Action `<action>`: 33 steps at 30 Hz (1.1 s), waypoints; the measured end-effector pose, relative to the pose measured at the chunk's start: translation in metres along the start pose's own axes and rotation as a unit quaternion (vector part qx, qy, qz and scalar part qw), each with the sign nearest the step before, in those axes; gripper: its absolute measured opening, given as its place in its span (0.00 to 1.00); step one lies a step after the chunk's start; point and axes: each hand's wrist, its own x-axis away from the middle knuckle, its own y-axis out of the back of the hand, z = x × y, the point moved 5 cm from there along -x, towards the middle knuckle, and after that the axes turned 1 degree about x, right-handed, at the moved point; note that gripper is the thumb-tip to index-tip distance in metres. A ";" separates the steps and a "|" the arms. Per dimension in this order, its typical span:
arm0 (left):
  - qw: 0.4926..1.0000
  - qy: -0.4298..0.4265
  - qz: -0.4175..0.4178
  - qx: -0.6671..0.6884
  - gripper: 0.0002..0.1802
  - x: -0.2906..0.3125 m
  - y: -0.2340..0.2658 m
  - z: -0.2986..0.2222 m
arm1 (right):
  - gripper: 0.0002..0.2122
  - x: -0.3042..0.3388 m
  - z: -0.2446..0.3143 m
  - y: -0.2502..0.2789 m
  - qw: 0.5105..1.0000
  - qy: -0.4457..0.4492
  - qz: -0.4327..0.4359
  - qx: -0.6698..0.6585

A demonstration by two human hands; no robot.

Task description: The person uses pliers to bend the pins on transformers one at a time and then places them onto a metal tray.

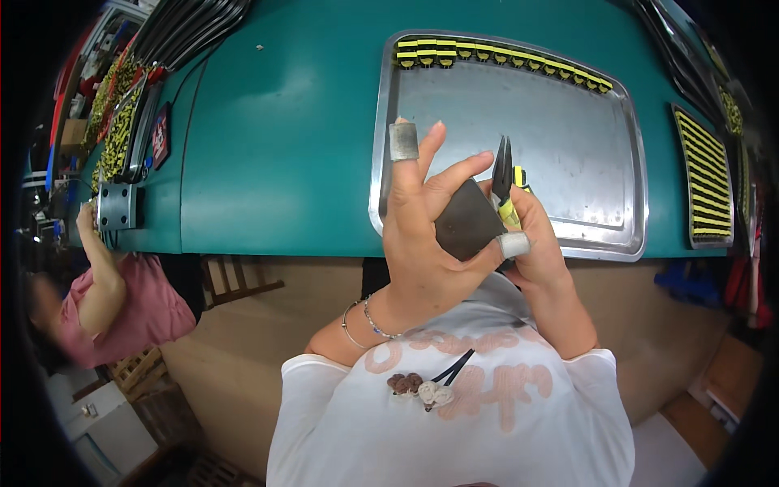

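Observation:
A dark, flat-faced rectangular block (469, 221) sits between the spread index finger and the thumb of my left hand (430, 235); its underside is hidden. Grey tape wraps one fingertip and the thumb of this hand. Close beside it, my right hand (537, 243) is closed around needle-nose pliers (503, 170), their dark jaws pointing away from me and a yellow part showing below. A small yellow-and-black component (520, 175) shows next to the pliers at my right fingers. Both hands are over the near edge of a metal tray (568, 146).
Yellow-and-black components (503, 57) line the tray's far edge. A second tray (703, 174), filled with similar rows, stands at the right. On the left are a metal block (118, 206), bundles of black leads (191, 28) and a co-worker in a pink top (134, 304).

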 end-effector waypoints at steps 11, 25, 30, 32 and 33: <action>0.997 -0.037 -0.030 0.053 0.64 -0.007 0.014 -0.001 | 0.18 -0.005 0.006 -0.017 1.000 0.013 0.007 -0.025; 0.961 0.010 -0.019 0.274 0.49 0.010 -0.004 0.004 | 0.15 0.013 0.032 -0.036 0.943 0.212 -0.017 0.256; 0.888 0.142 -0.006 0.437 0.58 0.009 -0.033 0.010 | 0.18 0.023 0.040 -0.018 0.858 0.309 -0.007 0.410; 0.896 0.112 0.002 0.429 0.59 0.010 -0.045 0.015 | 0.18 0.024 0.045 -0.011 0.855 0.312 -0.006 0.415; 0.905 0.096 -0.001 0.415 0.60 0.009 -0.049 0.015 | 0.19 0.024 0.046 -0.007 0.850 0.315 -0.004 0.421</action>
